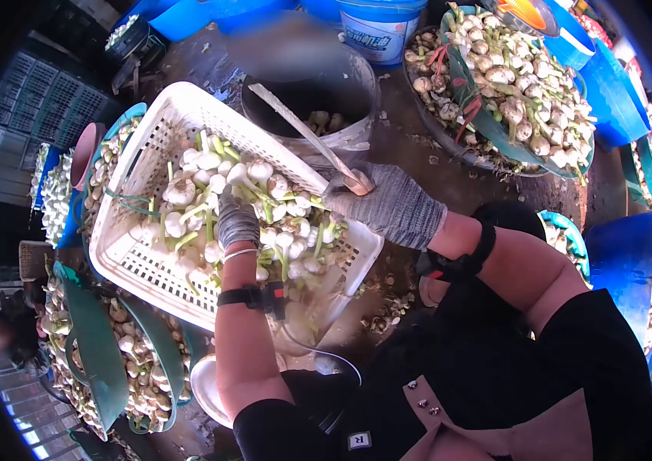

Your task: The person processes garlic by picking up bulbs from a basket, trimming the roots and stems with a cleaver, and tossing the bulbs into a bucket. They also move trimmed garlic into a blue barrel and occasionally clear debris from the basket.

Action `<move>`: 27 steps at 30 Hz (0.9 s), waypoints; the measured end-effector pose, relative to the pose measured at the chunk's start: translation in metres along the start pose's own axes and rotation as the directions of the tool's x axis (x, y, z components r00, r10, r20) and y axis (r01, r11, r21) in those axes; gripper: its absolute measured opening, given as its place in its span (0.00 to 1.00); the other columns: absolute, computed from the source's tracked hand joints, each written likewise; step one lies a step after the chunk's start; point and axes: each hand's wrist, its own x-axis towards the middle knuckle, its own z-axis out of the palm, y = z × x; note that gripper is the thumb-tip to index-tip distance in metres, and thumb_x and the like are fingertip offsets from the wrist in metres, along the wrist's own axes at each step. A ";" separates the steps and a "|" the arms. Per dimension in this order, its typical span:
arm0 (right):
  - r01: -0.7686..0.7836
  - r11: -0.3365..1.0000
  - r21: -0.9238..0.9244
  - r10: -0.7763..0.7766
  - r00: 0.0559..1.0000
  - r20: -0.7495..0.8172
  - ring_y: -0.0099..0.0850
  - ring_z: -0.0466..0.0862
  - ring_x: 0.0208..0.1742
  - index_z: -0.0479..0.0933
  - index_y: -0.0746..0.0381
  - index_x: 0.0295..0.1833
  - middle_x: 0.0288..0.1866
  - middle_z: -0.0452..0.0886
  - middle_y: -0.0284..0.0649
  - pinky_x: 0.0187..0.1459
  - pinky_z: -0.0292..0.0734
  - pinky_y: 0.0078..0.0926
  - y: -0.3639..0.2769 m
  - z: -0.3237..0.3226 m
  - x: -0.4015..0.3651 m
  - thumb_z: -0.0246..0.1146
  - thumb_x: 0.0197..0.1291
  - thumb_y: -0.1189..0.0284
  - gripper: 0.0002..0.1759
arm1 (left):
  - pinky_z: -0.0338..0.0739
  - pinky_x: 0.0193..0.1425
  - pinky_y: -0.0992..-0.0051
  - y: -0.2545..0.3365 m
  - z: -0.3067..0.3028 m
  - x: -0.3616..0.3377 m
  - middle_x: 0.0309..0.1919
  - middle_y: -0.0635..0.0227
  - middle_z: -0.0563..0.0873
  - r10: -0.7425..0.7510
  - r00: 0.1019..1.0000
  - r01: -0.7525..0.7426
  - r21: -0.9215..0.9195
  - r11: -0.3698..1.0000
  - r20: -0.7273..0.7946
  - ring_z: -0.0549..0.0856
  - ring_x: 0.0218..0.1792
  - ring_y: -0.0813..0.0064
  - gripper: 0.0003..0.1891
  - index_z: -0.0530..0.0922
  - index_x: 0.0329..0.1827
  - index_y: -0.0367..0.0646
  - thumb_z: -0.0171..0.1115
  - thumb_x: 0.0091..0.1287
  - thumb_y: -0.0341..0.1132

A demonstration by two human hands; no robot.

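Note:
A white slatted plastic basket [134,261] stands tilted in front of me, holding many garlic bulbs [207,160] with green stems. My left hand [238,219], in a grey knit glove, reaches down into the basket among the bulbs; its fingertips touch garlic, and whether they grip a bulb is hidden. My right hand [391,203], also gloved, is closed over the basket's right edge. Between its thumb and fingers is the handle end of a long, flat-bladed tool [295,121], which points up and left over a dark bucket.
Behind the basket stands a large bucket [363,142] with some garlic inside. A heaped tub of garlic [510,92] is at the upper right, blue tubs [610,107] beside it. Green-lined garlic containers [95,346] stand at the lower left. Peelings lie on the wet floor [418,165].

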 end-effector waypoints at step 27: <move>0.271 0.674 -0.687 -0.138 0.960 0.242 0.48 0.79 0.31 0.69 0.61 0.32 0.26 0.75 0.46 0.35 0.74 0.38 0.050 0.005 -0.024 0.67 0.56 0.60 0.18 | 0.76 0.56 0.74 0.028 -0.055 -0.148 0.54 0.63 0.78 0.137 0.939 0.264 -0.914 0.307 0.317 0.80 0.50 0.75 0.27 0.65 0.66 0.40 0.64 0.65 0.31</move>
